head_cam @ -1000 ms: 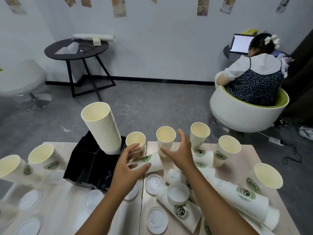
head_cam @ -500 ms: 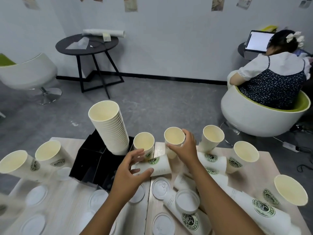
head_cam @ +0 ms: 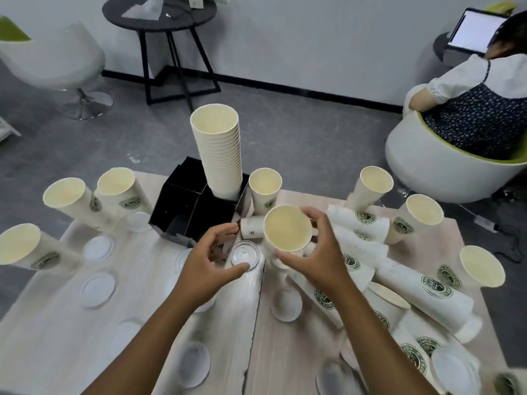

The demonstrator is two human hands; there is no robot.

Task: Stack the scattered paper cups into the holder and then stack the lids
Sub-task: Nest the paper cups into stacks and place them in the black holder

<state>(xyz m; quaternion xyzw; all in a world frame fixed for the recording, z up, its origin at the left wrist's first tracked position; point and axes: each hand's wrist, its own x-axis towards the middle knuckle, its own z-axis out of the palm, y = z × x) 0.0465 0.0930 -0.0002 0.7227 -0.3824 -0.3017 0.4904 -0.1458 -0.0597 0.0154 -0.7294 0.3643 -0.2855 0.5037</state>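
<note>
Since the earlier frame the right hand (head_cam: 310, 260) has lifted a paper cup (head_cam: 288, 228) off the bench (head_cam: 256, 352) and holds it upright near the cup stack (head_cam: 219, 155) in the black holder (head_cam: 188, 212). Its grip wraps the cup's side. The left hand (head_cam: 208, 266) hovers half-curled, released, over a lid (head_cam: 244, 255). The held cup's base is hidden.

Grey floor (head_cam: 299, 132) below a pale wall (head_cam: 313, 38) edged with dark skirting. Round black side table (head_cam: 159, 12) against the wall, papers on top. White swivel chair (head_cam: 54, 61) at left. At right, white tub chair (head_cam: 445, 172) with a seated person (head_cam: 479, 98) facing a lit laptop (head_cam: 479, 32). Power strip (head_cam: 486, 223) and cable nearby.
</note>
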